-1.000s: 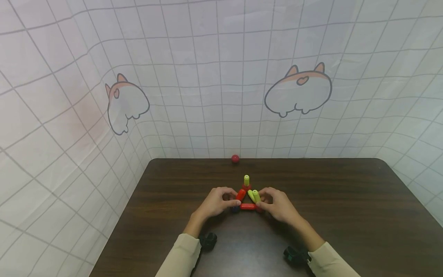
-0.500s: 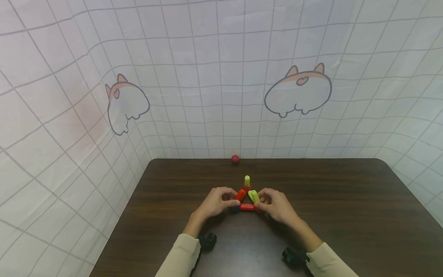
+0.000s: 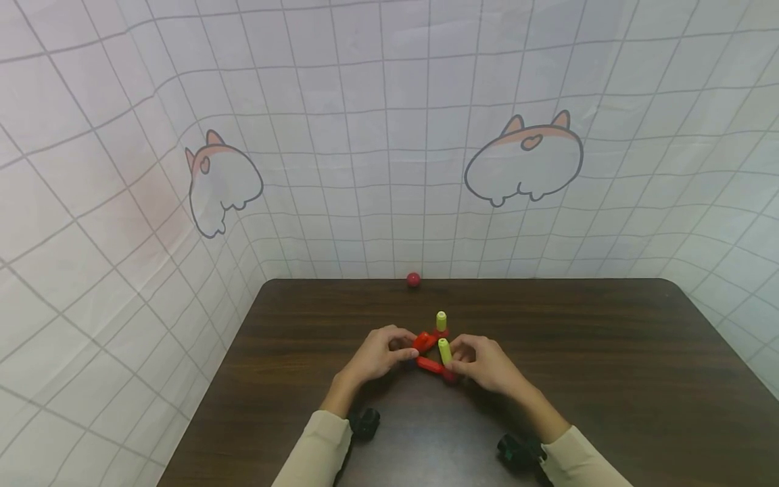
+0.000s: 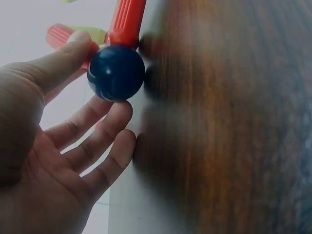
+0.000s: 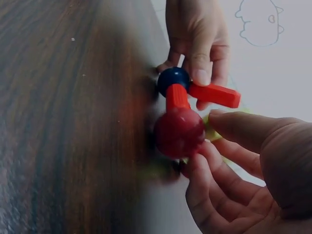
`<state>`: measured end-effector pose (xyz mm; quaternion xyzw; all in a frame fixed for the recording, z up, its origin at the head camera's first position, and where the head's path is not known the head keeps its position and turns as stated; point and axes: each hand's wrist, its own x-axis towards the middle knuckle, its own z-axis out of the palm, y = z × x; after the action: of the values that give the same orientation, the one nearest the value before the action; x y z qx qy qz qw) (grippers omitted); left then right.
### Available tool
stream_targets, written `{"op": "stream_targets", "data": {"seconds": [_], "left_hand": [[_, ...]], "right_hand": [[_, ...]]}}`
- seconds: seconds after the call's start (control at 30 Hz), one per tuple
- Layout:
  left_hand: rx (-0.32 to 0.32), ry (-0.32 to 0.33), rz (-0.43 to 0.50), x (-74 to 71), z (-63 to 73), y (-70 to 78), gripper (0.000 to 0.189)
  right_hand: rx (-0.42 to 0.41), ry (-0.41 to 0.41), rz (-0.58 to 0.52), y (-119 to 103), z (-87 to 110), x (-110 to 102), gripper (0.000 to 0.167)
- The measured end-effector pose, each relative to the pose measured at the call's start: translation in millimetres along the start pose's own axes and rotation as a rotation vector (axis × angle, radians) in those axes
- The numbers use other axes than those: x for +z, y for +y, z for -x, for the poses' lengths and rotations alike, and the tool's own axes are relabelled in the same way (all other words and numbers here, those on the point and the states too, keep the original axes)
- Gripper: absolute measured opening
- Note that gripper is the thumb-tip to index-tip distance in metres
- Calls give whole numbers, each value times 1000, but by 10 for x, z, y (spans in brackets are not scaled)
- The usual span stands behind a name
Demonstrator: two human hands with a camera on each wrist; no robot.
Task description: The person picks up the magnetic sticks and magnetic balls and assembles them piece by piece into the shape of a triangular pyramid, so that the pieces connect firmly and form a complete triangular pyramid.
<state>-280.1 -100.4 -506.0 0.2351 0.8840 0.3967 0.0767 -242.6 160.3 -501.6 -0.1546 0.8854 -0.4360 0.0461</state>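
Observation:
A small frame of magnetic sticks and balls stands between both hands on the table. My left hand [image 3: 382,353] pinches an upright red stick [image 5: 217,95] that rises from a blue ball [image 4: 116,73]. From that ball a second red stick [image 3: 429,365] runs along the table to a red ball [image 5: 179,132]. My right hand [image 3: 489,363] pinches a yellow-green stick [image 3: 445,351] that leans up from the red ball. At the far corner another yellow-green stick [image 3: 441,320] stands on a red ball [image 3: 441,333]. The blue ball is hidden behind the left fingers in the head view.
A loose red ball [image 3: 414,279] lies at the far edge of the dark wood table [image 3: 584,318]. A white grid-patterned curtain [image 3: 365,169] rises behind it and along the sides. Black wrist cameras sit under both forearms.
The frame has turned: its front red stick now slants, with the right end nearer me, and the far upright stick has shifted right. Both hands keep their hold, moving only slightly.

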Motion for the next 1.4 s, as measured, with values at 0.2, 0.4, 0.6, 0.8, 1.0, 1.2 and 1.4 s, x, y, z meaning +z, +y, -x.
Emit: {"op": "stream_targets", "data": {"seconds": [0.2, 0.4, 0.6, 0.8, 1.0, 1.2, 1.4], "left_hand": [[9, 18, -18, -13, -3, 6, 28], [28, 27, 2, -6, -9, -21, 28], [35, 29, -1, 1, -6, -24, 28], [52, 27, 15, 8, -2, -16, 29], [27, 70, 1, -2, 8, -20, 24], [-35, 119, -29, -12, 0, -40, 20], [-40, 108, -20, -22, -2, -55, 23]], "right_hand": [[-36, -81, -52, -20, 11, -4, 22], [-41, -136, -89, -5, 11, -31, 18], [16, -9, -130, 47, 23, -121, 25], [-30, -40, -91, 83, 9, -150, 34], [-80, -65, -68, 90, 4, -121, 26], [-79, -66, -56, 58, 7, -87, 25], [-87, -73, -33, 39, 1, -48, 25]]}}
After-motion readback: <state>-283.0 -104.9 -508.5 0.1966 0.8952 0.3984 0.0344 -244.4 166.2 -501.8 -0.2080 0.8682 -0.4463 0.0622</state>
